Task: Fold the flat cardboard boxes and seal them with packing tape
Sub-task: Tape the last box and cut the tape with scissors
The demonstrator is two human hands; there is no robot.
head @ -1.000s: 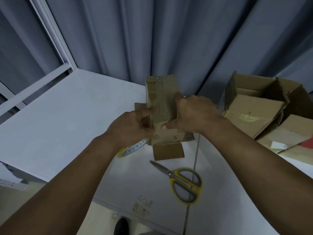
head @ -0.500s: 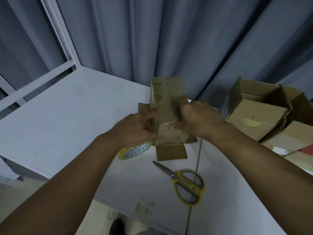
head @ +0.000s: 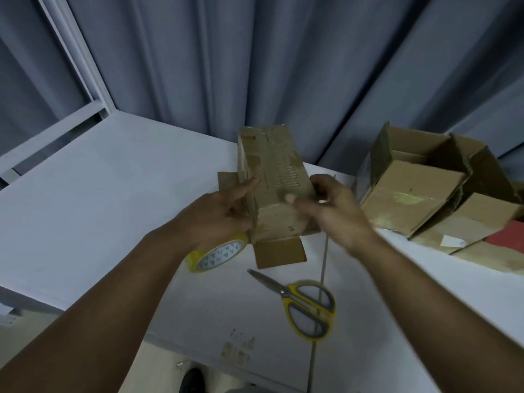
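Observation:
A small brown cardboard box, folded up with old tape marks on its top face, is held over the white table. My left hand presses against its left side, index finger stretched along the wall. My right hand, blurred, has its thumb on the top face and its fingers curled round the right edge. One flap hangs open at the near end, another sticks out on the left. A yellow roll of packing tape lies on the table, partly under my left wrist.
Yellow-handled scissors lie shut on the table in front of the box. Several open and flattened cardboard boxes are piled at the right, with a red item beside them. Grey curtains hang behind; a white metal frame stands at the left.
The box has tilted slightly and my right hand has slid towards its near right corner. My left hand has eased outward, uncovering more of the tape roll.

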